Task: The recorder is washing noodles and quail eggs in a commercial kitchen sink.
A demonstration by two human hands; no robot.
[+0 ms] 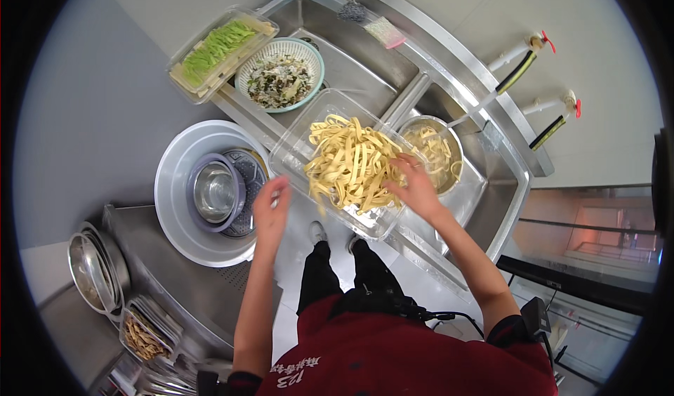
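Observation:
Wide yellow strips (355, 164), like tofu skin or flat noodles, are heaped in a clear plastic container (295, 142) lying across the sink's front rim and divider. At the heap's right edge is my right hand (415, 189), thumb and fingers apart and touching the strips. My left hand (271, 211) is raised left of the container, apart from it, with a gap between thumb and fingers and nothing seen in it. Just beyond my right hand, a steel bowl (459, 156) in the right basin contains water and more strips. Water from a hose (516, 72) runs into it.
A colander (317, 61) of chopped mixed food and a clear tub (197, 97) of green vegetable pieces sit at the left basin. Left of me, a large grey basin (176, 196) contains smaller bowls. Scrubbers (383, 30) lie on the back ledge, and red-handled taps (536, 41) project from the wall.

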